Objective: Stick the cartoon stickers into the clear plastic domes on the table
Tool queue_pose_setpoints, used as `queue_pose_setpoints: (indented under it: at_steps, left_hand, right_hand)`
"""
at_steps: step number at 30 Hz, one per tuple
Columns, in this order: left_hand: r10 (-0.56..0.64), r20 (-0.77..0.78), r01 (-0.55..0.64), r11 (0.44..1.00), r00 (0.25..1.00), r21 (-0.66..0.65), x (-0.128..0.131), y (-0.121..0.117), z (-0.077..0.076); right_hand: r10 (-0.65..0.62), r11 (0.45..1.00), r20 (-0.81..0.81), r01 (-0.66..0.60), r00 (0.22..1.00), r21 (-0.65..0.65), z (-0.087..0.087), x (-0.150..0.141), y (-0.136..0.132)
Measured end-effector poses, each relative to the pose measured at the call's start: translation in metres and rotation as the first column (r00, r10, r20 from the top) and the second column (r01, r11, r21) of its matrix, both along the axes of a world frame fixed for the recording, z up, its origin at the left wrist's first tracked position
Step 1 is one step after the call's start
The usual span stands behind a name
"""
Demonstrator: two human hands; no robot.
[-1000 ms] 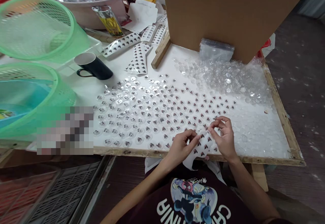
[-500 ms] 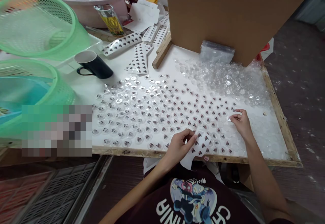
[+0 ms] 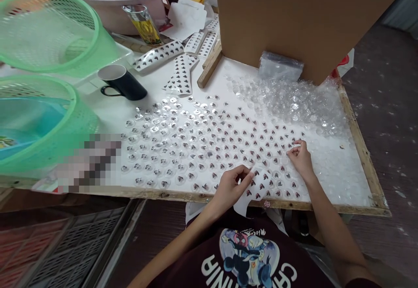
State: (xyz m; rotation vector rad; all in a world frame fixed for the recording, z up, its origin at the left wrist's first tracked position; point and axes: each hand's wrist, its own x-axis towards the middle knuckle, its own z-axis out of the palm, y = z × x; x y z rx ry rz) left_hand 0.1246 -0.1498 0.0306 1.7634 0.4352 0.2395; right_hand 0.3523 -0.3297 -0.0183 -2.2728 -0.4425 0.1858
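Observation:
My left hand (image 3: 230, 187) pinches a white sticker sheet (image 3: 257, 188) at its upper left corner; the sheet carries small dark-and-red printed figures and droops over the table's front edge. Over the right part of the laid-out rows, my right hand (image 3: 299, 157) has thumb and fingers bent close together just above the discs. Whatever lies between those fingertips is too small to make out. Beneath and around both hands are many clear round plastic discs (image 3: 180, 179), most with a small printed sticker in the middle.
Loose clear discs (image 3: 294, 105) pile up at the back right, before a large cardboard box (image 3: 281, 18). A dark mug (image 3: 129, 85), green baskets (image 3: 85, 100), a pink basin (image 3: 107, 9) and more sticker sheets (image 3: 181, 74) stand or lie left and behind. A wooden rim (image 3: 365, 166) edges the table.
My right hand has moved a little left over the discs, its fingers still close together. The left hand keeps its grip on the sticker sheet, nearly in place.

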Motion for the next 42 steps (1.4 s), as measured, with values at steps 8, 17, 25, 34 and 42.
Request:
queue_pose_setpoints:
  at_steps: [8, 17, 25, 34, 42]
  left_hand:
    - [-0.012, 0.001, 0.012, 1.0, 1.0, -0.007, 0.0, 0.0, 0.002]
    - [-0.01, 0.003, 0.011, 0.999, 1.0, -0.034, -0.002, 0.001, -0.003]
    - [-0.02, -0.008, 0.02, 0.999, 1.0, -0.039, -0.001, 0.0, -0.006]
    - [-0.013, -0.019, 0.012, 0.998, 1.0, -0.055, 0.0, 0.001, -0.006]
    - [-0.015, -0.015, 0.014, 0.999, 1.0, -0.049, -0.001, -0.001, -0.004]
  right_hand:
    - [0.068, 0.95, 0.28, 0.023, 0.957, -0.311, 0.003, -0.014, 0.004]
    - [-0.101, 0.995, 0.233, 0.103, 0.967, 0.001, 0.008, -0.001, -0.009]
    - [-0.124, 0.992, 0.049, 0.122, 0.991, 0.033, 0.004, 0.015, -0.028]
    - [-0.089, 0.99, 0.049, 0.094, 0.995, -0.109, -0.003, 0.014, -0.019]
    - [-0.027, 0.947, 0.217, 0.095, 0.976, -0.307, 0.002, 0.007, -0.018]
